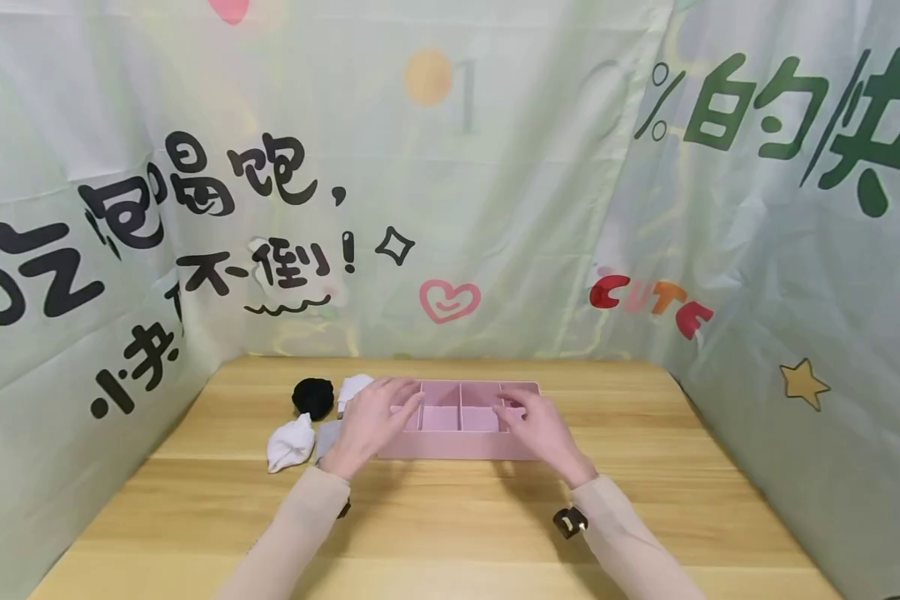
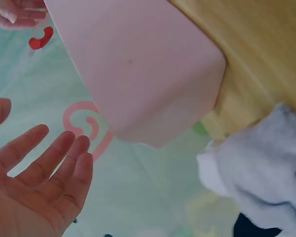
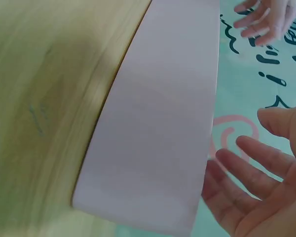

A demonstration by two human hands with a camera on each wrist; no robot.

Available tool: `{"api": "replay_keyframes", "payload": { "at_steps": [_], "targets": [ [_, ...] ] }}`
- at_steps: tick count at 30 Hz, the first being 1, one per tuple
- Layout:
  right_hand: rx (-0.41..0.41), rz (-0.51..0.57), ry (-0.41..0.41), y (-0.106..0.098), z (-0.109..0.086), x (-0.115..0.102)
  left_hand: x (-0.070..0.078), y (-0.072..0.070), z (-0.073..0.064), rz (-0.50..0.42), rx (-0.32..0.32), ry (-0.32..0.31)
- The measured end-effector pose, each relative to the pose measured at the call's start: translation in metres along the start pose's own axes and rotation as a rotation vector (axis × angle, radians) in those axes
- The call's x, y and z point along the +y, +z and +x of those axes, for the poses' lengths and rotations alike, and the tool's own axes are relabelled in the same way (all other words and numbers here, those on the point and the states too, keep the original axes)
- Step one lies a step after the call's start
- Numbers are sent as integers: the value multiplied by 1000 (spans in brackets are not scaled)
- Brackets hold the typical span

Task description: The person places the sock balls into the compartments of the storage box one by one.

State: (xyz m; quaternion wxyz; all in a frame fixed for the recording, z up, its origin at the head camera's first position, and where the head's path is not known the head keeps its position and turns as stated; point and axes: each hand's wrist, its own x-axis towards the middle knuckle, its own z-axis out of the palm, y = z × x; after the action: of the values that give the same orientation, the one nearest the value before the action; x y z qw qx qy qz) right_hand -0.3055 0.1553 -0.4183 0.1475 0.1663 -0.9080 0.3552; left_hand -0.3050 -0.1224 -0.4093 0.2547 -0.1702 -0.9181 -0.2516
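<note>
A pink divided box (image 1: 457, 446) stands on the table with its compartments facing up. Over its left end hovers my left hand (image 1: 377, 417), the fingers loosely bent and spread, holding nothing. In the left wrist view, a gap shows between that hand (image 2: 44, 182) and the box wall (image 2: 138, 64). My right hand (image 1: 536, 425) is at the box's right end, fingers relaxed around nothing. The right wrist view shows its fingertips at the box's rim; whether they touch it I cannot tell. Left of the box lie a black cloth bundle (image 1: 312, 398) and a white cloth bundle (image 1: 291, 443).
Partly behind my left hand are another white bundle (image 1: 354, 387) and a grey cloth bundle (image 1: 327, 437). Printed fabric curtains (image 1: 510, 208) enclose the wooden table (image 1: 450, 533) at the back and on both sides.
</note>
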Motion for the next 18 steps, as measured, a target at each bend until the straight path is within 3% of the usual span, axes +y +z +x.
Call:
{"api": "replay_keyframes", "payload": {
  "at_steps": [5,9,13,18],
  "targets": [
    [38,160,114,-5,1,6,-8,-5,3,-263,-5,-142],
    [50,319,193,-11,2,13,-19,-11,5,-499,-8,-216],
    [51,499,288,-18,1,22,-31,-18,5,-687,-50,-311],
    [78,568,378,-24,1,33,-48,-26,1,-772,-74,-414]
  ]
}}
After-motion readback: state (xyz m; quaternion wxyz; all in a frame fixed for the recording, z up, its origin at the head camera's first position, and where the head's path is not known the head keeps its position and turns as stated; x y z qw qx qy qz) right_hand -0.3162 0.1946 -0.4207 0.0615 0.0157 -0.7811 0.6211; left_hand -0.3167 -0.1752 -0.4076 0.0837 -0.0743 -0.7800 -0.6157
